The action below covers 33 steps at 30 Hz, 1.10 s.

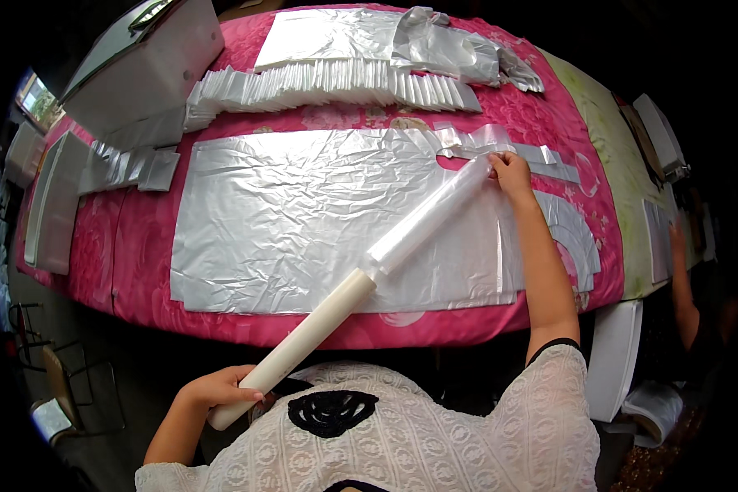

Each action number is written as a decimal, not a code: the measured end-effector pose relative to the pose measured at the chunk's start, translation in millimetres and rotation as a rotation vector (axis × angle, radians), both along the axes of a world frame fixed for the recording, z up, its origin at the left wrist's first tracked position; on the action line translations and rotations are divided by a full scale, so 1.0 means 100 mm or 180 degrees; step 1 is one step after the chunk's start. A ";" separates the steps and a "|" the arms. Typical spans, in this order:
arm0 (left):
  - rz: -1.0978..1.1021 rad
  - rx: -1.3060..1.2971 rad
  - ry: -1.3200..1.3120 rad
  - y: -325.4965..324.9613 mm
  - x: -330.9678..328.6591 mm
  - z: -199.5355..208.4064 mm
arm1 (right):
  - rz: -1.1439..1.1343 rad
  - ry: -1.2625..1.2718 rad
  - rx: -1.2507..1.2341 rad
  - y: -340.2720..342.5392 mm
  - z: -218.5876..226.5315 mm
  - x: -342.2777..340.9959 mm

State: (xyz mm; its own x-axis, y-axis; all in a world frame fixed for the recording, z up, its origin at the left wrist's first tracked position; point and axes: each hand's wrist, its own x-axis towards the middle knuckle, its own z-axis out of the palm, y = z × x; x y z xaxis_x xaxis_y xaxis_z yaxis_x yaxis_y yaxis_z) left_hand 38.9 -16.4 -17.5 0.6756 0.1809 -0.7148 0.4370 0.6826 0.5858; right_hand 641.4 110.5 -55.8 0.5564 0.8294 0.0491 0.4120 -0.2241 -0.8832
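My left hand (221, 387) is wrapped round the lower end of a long cream-white pipe (312, 328), which slants up to the right in front of my body. Just past its upper end lies a rolled tube of clear plastic film (430, 215), in line with the pipe; whether the two are joined I cannot tell. At the film's far end my right hand (512, 174) pinches it with closed fingers. Beneath the film spreads a flat stack of crinkled silvery-white plastic bags (279, 217), with cut-out handle straps (558, 168) toward the right.
A long row of folded white plastic packets (328, 86) stands behind the stack, with more plastic bags (328, 34) further back. White bins (143, 74) occupy the table's left end. Another person's arm (682, 279) shows at the right, beside a pale green cloth (611, 148). A chair (61, 385) stands lower left.
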 end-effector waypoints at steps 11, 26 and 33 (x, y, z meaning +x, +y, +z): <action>-0.1850 0.3810 0.0525 0.89 1.02 0.62 | 0.0932 0.0478 0.0070 0.28 0.13 -0.77; -0.2441 0.5726 -0.0753 0.86 1.65 -0.17 | 0.1424 0.0226 -0.0375 0.72 0.09 -1.33; -0.2268 0.5910 -0.0475 0.60 1.64 -0.23 | 0.1448 -0.0601 0.0175 0.16 0.49 -1.79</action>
